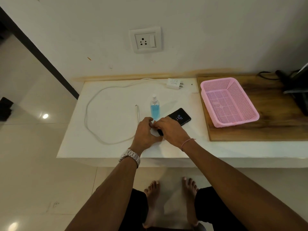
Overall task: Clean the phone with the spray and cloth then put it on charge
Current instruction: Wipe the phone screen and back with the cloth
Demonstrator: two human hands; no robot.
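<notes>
A black phone (180, 117) lies flat on the white table (106, 147) with its screen lit and showing a clock. Its near end is hidden under my hands. My left hand (145, 132) and my right hand (171, 131) meet there, fingertips pinched together on a small white cloth (154, 132), of which only a little shows. Just behind my hands a clear spray bottle (154, 108) of blue liquid stands upright, touching neither hand. A white charger cable (93, 104) loops across the table's left half, its free plug end (137, 107) left of the bottle.
The white charger adapter (174, 83) lies unplugged at the back of the table, below a wall socket (145, 40). A pink plastic basket (233, 114) sits on a wooden board (270, 130) at the right. Dark gear stands at the far right. My bare feet are on the tiled floor.
</notes>
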